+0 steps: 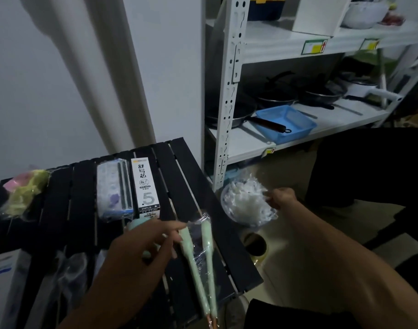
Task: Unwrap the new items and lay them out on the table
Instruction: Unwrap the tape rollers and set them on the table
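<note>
Holding two mint-green utensils (198, 255) above the counter's (179, 167) near edge, my left grip (141, 248) pinches them through cling wrap I judge not yet off. My right grip (283, 198) pinches clear film (246, 200) over the floor bin (250, 223), presumably discarding it. The white box (145, 186) reads "舒写芯", ".5", "20PCS".

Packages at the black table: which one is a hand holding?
The pale green pair in clear film, pinched by the left hand. The white box, the blue pack and the yellow-pink packet lie untouched further back.
</note>
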Demonstrator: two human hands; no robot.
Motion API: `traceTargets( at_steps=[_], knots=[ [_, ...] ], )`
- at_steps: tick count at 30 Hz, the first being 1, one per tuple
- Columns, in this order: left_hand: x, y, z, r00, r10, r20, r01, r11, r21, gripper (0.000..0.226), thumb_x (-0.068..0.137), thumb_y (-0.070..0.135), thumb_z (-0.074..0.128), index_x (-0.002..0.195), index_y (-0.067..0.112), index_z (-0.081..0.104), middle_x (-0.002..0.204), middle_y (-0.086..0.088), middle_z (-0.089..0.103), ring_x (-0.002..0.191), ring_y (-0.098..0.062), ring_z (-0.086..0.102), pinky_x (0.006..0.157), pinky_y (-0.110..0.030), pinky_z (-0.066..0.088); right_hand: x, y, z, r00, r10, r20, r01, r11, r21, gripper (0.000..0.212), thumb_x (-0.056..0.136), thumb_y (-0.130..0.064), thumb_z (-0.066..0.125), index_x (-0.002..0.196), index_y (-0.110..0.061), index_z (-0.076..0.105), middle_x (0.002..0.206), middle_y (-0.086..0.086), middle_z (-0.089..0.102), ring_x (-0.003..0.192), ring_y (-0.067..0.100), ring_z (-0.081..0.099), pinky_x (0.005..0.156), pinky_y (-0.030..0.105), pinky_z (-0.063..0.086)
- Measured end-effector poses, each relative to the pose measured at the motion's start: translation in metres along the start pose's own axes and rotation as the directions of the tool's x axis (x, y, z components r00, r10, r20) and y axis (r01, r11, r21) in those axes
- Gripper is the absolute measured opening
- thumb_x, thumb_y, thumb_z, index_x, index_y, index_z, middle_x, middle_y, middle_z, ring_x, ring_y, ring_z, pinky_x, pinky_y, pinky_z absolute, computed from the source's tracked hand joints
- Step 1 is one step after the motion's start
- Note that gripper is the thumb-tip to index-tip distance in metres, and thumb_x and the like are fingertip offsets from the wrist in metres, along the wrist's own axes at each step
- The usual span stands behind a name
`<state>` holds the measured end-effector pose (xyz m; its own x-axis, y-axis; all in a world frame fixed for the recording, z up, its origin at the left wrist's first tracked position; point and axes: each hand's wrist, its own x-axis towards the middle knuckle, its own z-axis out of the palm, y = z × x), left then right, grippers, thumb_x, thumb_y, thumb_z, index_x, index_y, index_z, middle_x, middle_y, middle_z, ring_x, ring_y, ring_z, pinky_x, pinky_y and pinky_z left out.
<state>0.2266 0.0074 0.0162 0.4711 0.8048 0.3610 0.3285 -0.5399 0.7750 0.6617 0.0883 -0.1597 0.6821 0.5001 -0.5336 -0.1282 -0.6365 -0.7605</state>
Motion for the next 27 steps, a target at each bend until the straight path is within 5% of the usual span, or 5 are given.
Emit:
traceTargets(
  at_steps=[3,8,12,15,27],
  knots=[
    [-0.009,-0.007,-0.005,1.000,-0.016,0.011,0.016,0.999,-0.029,0.032,0.088,0.007,0.065,0.107,0.032,0.074,0.093,0.007,0.073,0.065,-0.014,0.071,0.059,-0.033,0.055,0.009,0.015,0.009,0.997,0.077,-0.008,-0.077,0.997,0.006,0.021,0.093,-0.006,0.073,0.109,0.007,0.070,0.107,0.024,0.071,0.068,0.031,0.072,0.051,0.034,0.055],
    [-0.026,-0.002,-0.029,1.000,-0.021,-0.021,0.021,0.999,-0.026,0.027,0.084,0.006,0.064,0.103,0.023,0.075,0.088,0.006,0.074,0.058,-0.012,0.069,0.056,-0.023,0.054,-0.033,0.030,-0.001,0.998,0.057,0.030,-0.055,0.997,-0.062,0.018,0.098,-0.005,0.065,0.111,0.008,0.066,0.086,0.018,0.072,0.065,0.026,0.071,0.044,0.025,0.051],
    [-0.051,0.010,-0.055,0.994,-0.101,-0.046,0.101,0.995,0.000,0.023,0.083,0.016,0.064,0.096,0.030,0.077,0.087,0.010,0.074,0.059,-0.008,0.069,0.057,-0.015,0.051,-0.090,0.014,-0.010,0.995,-0.092,0.035,0.093,0.996,-0.015,0.017,0.099,-0.009,0.064,0.107,0.003,0.072,0.085,0.014,0.073,0.071,0.023,0.070,0.056,0.026,0.049],
    [-0.078,0.009,-0.077,0.978,-0.203,-0.036,0.201,0.978,-0.052,0.036,0.083,0.011,0.061,0.102,0.038,0.073,0.087,0.006,0.075,0.057,-0.016,0.070,0.056,-0.032,0.054,-0.159,-0.010,-0.004,0.960,-0.272,0.065,0.275,0.961,-0.032,0.013,0.100,-0.012,0.062,0.094,-0.011,0.074,0.094,0.015,0.075,0.076,0.021,0.066,0.066,0.032,0.049],
    [-0.152,-0.033,-0.137,0.884,-0.427,-0.189,0.416,0.904,-0.095,0.039,0.095,-0.005,0.063,0.084,0.031,0.074,0.068,0.006,0.070,0.053,-0.011,0.061,0.053,-0.018,0.047,-0.388,-0.013,0.133,0.480,-0.714,0.510,0.863,0.490,-0.126,0.009,0.091,-0.012,0.069,0.094,-0.020,0.069,0.080,-0.006,0.071,0.070,0.006,0.064,0.069,0.025,0.049]
  ],
)
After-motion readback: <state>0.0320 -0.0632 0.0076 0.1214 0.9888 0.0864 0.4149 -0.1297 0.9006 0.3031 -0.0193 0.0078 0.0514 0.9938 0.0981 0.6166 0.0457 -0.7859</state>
